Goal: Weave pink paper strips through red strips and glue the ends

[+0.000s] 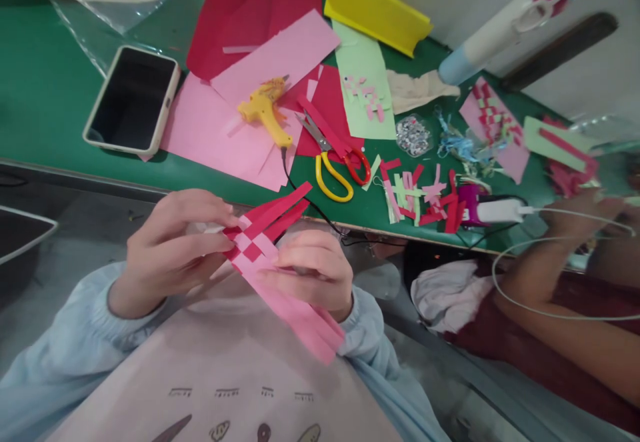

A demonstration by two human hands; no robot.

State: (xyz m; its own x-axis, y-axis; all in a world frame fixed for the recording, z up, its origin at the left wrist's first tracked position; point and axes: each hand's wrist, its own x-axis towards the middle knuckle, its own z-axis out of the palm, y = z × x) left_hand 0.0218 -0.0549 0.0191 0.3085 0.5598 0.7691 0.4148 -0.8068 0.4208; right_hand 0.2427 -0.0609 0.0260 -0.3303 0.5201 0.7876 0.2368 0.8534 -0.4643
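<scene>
Between my two hands is a woven piece of red and pink paper strips (255, 245), held above my lap near the table's front edge. My left hand (177, 245) pinches its left end, where the weave is checkered. My right hand (317, 272) grips the lower right side, with long pink strips trailing below it. Loose red strip ends point up and right from the weave. On the table just beyond lie scissors (334, 174) with yellow and red handles and a yellow glue gun (267, 109) with a black cord.
A phone (133, 101) lies on the green table (40, 115). Pink sheets (200, 122), a green sheet (367, 69), a bag of googly eyes (413, 135) and paper scraps (400, 189) are spread around. At right, a co-worker's arm (540, 269) reaches in near a white cable.
</scene>
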